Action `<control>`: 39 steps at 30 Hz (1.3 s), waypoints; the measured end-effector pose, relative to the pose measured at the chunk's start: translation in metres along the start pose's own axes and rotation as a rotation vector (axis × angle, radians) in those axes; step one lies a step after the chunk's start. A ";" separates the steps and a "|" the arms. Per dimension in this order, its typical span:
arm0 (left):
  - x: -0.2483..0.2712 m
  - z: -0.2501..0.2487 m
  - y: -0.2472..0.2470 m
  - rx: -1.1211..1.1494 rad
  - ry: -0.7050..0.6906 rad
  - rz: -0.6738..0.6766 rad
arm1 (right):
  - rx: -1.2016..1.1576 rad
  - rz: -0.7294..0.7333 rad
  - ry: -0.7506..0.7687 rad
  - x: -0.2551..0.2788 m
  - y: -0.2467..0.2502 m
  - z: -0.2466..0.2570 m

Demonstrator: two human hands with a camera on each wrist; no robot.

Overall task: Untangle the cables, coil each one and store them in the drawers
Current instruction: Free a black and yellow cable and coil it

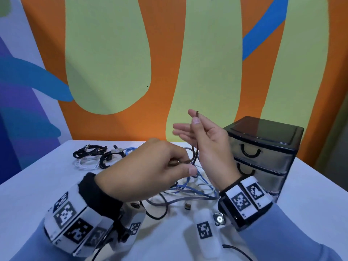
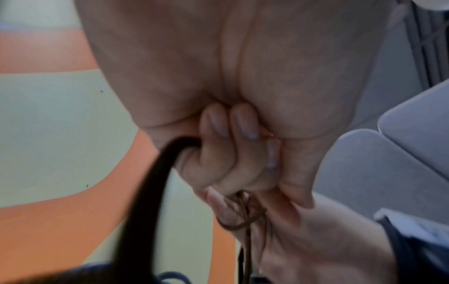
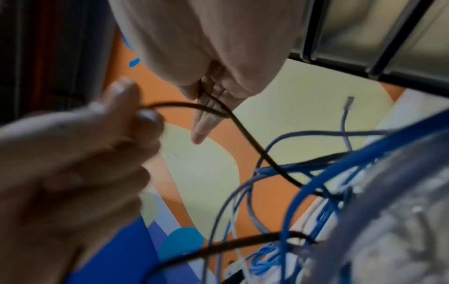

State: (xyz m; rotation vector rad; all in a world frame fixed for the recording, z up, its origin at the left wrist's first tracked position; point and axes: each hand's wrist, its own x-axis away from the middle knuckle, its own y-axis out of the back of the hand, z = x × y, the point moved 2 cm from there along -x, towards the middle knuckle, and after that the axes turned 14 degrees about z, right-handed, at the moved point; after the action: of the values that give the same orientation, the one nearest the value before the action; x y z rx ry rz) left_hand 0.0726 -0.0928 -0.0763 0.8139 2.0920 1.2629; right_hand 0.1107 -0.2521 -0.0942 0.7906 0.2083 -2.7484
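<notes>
even bright indoor light, soft shadows, head view bowed at edges, both wrist views blurred

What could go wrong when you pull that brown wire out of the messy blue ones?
The brown cable, pinched by the right hand and the left hand, runs down into the blue cables. Pulling hard might tighten the tangle or drag the pile along. The drawers are both closed, with both hands busy.

Light blue sleeves (image 1: 293, 240) cover both forearms. Each wrist wears a white-and-black camera band (image 1: 69, 221) printed with square black-and-white markers; a black cuff (image 1: 98, 193) edges the left one.
</notes>
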 end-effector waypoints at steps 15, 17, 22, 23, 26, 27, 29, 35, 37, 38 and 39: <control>0.023 0.086 0.052 0.452 0.186 -0.764 | -0.384 0.443 -0.240 0.009 -0.003 0.016; 0.016 0.086 0.042 0.235 0.262 -0.628 | -0.458 0.403 -0.205 0.010 -0.007 0.020; -0.003 0.046 0.012 -0.006 0.198 -0.153 | -0.613 0.164 -0.038 0.005 -0.003 0.025; -0.005 0.034 0.004 -0.022 0.146 -0.054 | -0.600 0.122 -0.018 0.004 -0.002 0.022; -0.007 0.009 -0.008 -0.039 0.062 0.036 | -0.428 0.048 -0.005 0.001 -0.004 0.012; -0.006 0.005 -0.008 -0.038 0.052 0.030 | -0.355 0.039 0.002 0.001 -0.004 0.010; -0.003 0.003 -0.003 0.003 0.026 -0.014 | -0.193 0.041 0.014 0.000 -0.004 0.007; 0.008 0.024 0.023 0.356 0.098 -0.276 | 0.358 0.097 -0.045 0.005 -0.001 0.004; 0.009 0.033 0.029 0.526 0.134 -0.383 | 0.403 0.139 -0.087 0.005 -0.001 0.004; 0.010 0.035 0.030 0.584 0.142 -0.421 | 0.427 0.172 -0.101 0.006 -0.003 0.005; 0.009 0.035 0.030 0.628 0.148 -0.453 | 0.441 0.201 -0.110 0.006 -0.004 0.006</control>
State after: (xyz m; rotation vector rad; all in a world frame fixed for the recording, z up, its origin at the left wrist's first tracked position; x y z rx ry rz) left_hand 0.0985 -0.0549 -0.0649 0.4429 2.6409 0.4345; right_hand 0.1021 -0.2508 -0.0922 0.7096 -0.4893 -2.6611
